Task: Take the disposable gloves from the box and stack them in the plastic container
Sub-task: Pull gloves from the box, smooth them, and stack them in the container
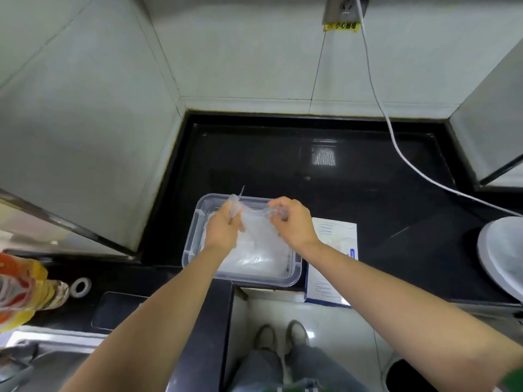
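glove (259,236) held above container (189,251) | box (325,292) beside, right | cable (396,142) behind

Two hands (222,232) (295,223); one container (190,250); one box (335,232); one glove (258,230), perhaps more

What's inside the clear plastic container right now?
A pile of thin clear gloves lies in the container. The left hand and right hand hold another glove over it, covering part of the pile.
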Action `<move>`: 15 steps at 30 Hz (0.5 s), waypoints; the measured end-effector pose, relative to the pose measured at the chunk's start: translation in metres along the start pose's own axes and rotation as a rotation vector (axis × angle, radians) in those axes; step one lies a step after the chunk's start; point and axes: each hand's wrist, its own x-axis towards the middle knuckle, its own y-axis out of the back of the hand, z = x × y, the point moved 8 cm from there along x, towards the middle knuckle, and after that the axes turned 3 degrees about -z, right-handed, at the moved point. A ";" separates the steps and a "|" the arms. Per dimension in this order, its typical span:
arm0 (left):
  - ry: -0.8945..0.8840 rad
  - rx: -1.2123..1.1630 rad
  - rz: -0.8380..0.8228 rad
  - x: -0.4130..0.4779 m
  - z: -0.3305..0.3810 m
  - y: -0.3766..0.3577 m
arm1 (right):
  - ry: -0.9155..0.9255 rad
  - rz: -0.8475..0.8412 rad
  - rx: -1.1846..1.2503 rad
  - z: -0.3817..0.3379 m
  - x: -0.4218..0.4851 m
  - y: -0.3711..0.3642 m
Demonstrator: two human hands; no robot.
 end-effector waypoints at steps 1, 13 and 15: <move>0.017 0.008 -0.008 0.001 -0.004 0.000 | -0.001 -0.004 0.006 0.000 0.000 -0.001; 0.074 0.239 -0.020 -0.008 -0.017 -0.013 | 0.082 -0.156 -0.080 -0.003 -0.005 -0.017; 0.128 0.212 -0.037 -0.010 -0.022 -0.013 | 0.064 -0.196 -0.151 -0.003 -0.006 -0.022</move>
